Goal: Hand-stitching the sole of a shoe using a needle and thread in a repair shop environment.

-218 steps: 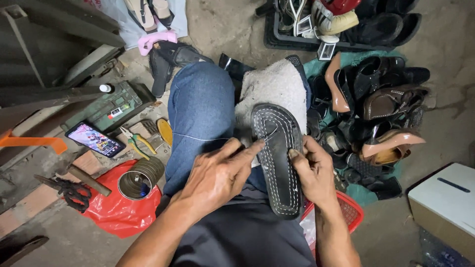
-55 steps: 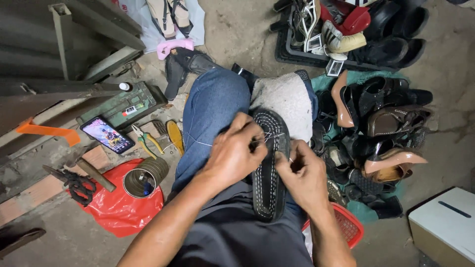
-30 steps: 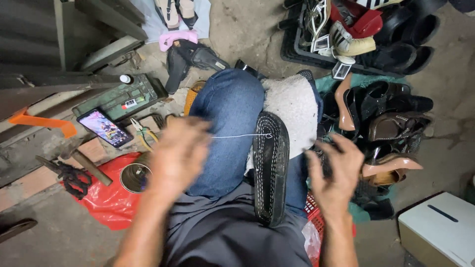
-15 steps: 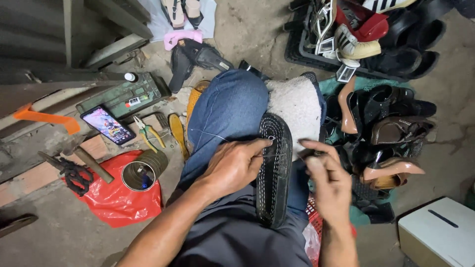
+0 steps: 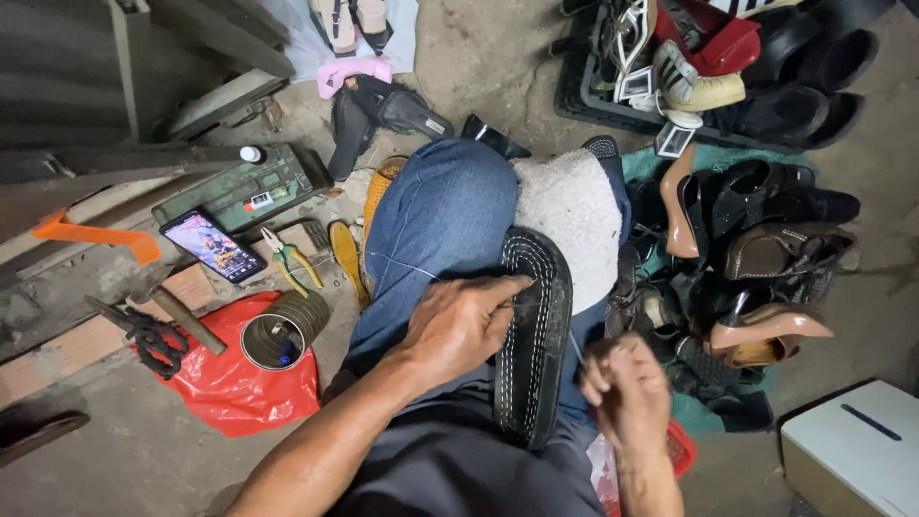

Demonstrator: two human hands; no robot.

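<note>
A black shoe sole (image 5: pixel 533 337) with white stitching along its rim stands on edge between my knees, against a pale cloth (image 5: pixel 570 213) on my right leg. My left hand (image 5: pixel 458 324) rests on the sole's left edge, fingers pinching a white thread (image 5: pixel 397 267) that runs across my jeans. My right hand (image 5: pixel 624 385) is closed to the right of the sole, gripping a thin awl (image 5: pixel 576 349) whose tip points toward the sole.
To the left lie a phone (image 5: pixel 212 245), pliers (image 5: pixel 290 263), a tin can (image 5: pixel 282 329) on a red bag (image 5: pixel 235 388), scissors (image 5: pixel 153 337) and a green box (image 5: pixel 244 187). Several shoes (image 5: pixel 756 254) are piled at right; a white box (image 5: pixel 852 455) stands at the lower right.
A second ago both hands were spread wide with the thread taut. Now my left hand is back on the sole's edge and my right hand has dropped lower beside it.
</note>
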